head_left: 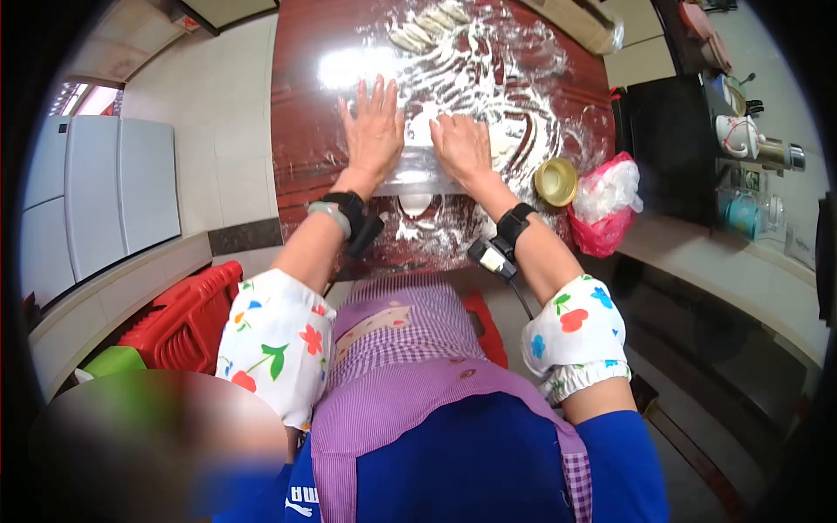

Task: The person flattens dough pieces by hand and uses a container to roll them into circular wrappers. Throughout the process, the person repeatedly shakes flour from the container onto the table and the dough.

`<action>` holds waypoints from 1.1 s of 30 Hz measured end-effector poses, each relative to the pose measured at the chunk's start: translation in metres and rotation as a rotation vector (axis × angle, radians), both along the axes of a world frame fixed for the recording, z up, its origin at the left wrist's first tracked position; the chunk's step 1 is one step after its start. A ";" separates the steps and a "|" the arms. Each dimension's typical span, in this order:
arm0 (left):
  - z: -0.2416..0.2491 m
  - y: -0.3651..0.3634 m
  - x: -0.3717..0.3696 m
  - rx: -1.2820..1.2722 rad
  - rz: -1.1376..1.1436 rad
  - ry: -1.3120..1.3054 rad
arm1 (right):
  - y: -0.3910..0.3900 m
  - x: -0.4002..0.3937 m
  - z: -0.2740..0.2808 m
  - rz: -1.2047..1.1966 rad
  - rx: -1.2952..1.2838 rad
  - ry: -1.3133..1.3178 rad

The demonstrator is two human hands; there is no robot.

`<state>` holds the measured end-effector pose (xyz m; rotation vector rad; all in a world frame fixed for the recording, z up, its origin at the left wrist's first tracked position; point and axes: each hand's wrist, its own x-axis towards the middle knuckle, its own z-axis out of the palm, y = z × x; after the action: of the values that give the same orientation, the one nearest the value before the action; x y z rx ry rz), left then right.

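On a dark red tabletop (305,131) dusted with flour, my left hand (373,135) lies flat with its fingers spread and pointing away from me. My right hand (462,148) is closed, its fingers curled down toward the surface; I cannot tell what is under them. Between my wrists lies a flat, shiny grey sheet-like piece (423,170), with both hands at its sides. A white rounded lump (416,205) sits at its near edge. Loose flour (514,96) spreads beyond and to the right of my right hand. Pale strips of dough (427,28) lie at the far side.
Right of my right wrist stands a gold-coloured round tin (556,181), beside a pink and white plastic bag (606,205) at the table's edge. A long cardboard box (580,22) lies at the far right corner. Red plastic stools (179,322) are stacked at lower left.
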<state>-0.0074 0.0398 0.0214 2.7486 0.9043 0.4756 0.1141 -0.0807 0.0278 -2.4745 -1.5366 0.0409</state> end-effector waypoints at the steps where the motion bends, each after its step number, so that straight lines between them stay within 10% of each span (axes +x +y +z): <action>1: 0.003 0.002 -0.002 -0.063 0.044 -0.116 | 0.001 0.000 0.004 0.036 0.034 0.064; 6: 0.005 -0.033 -0.101 -0.429 0.159 -0.533 | -0.040 -0.026 0.018 0.219 0.142 0.046; 25: -0.032 -0.067 -0.044 -0.711 -0.106 0.067 | -0.132 -0.004 0.016 -0.328 0.018 0.485; 33: -0.031 -0.069 -0.083 -0.076 -0.565 -0.154 | -0.131 -0.013 0.017 -0.297 0.056 0.449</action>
<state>-0.0904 -0.0295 -0.0100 2.6823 0.0896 0.5149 0.1012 -0.2121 0.0445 -2.4045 -0.9689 0.4603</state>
